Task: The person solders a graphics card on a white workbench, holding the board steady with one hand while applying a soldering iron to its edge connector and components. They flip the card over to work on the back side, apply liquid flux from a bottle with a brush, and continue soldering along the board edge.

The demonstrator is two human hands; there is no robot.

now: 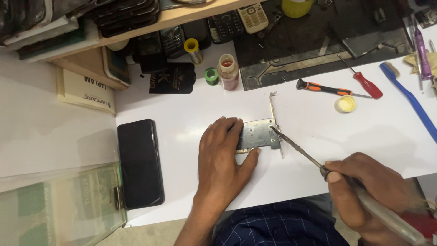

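Bright, even overhead light — soft shadows, sharp centre, blurred near corners

The left hand [223, 159] lies flat, palm down, fingers spread; the right hand [368, 191] is curled in a closed grip.

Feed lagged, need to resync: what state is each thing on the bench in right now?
Left hand: flat, pressing the metal lock body.
Right hand: grip closed on the screwdriver, tip at the lock's right edge.
Black phone: screen dark, lying flat.
Small bottle: upright, uncapped.
Yellow cap: off, lying apart.
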